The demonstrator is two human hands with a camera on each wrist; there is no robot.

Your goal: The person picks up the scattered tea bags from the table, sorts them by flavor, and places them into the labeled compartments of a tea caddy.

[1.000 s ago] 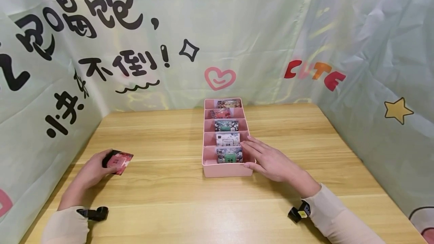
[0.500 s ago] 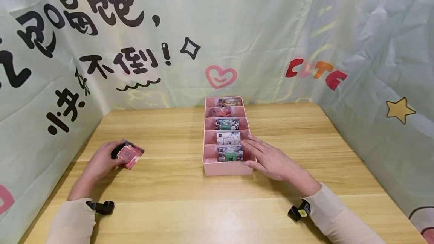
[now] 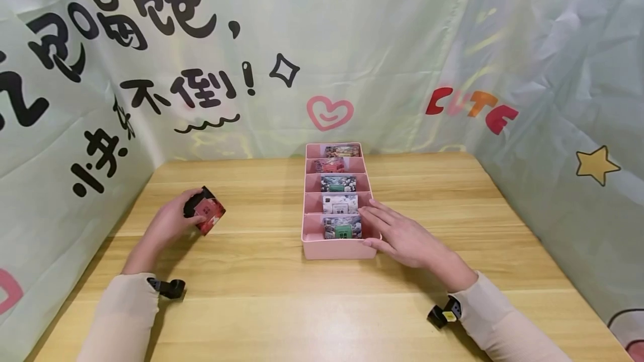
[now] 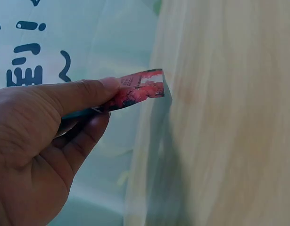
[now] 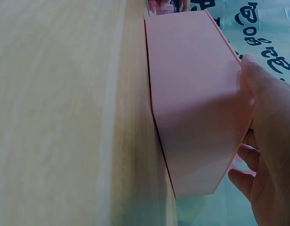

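My left hand (image 3: pixel 173 219) pinches a flat red-and-black printed packet (image 3: pixel 212 210) between thumb and fingers, above the left part of the table. In the left wrist view the packet (image 4: pixel 140 87) juts past the thumb tip, flowers printed on its face. A long pink divided box (image 3: pixel 339 249) stands mid-table, its compartments in a row running away from me. My right hand (image 3: pixel 402 239) rests at its near right corner, thumb by the front rim and fingers along the right rim. The right wrist view shows the box's outer walls (image 5: pixel 192 70) with the fingertips reaching over the rim.
Every compartment holds printed packets: a green-labelled one (image 3: pixel 343 230) nearest, then a white one (image 3: pixel 340 204), a dark green one (image 3: pixel 338 184), a red one (image 3: pixel 329 165) and a brownish one (image 3: pixel 342 151) at the back. Printed cloth (image 3: pixel 382 60) walls the wooden table (image 3: pixel 261 306).
My left hand has carried the red packet rightward and away from me, toward the box. The right hand stays at the box corner, and the head view has shifted slightly.
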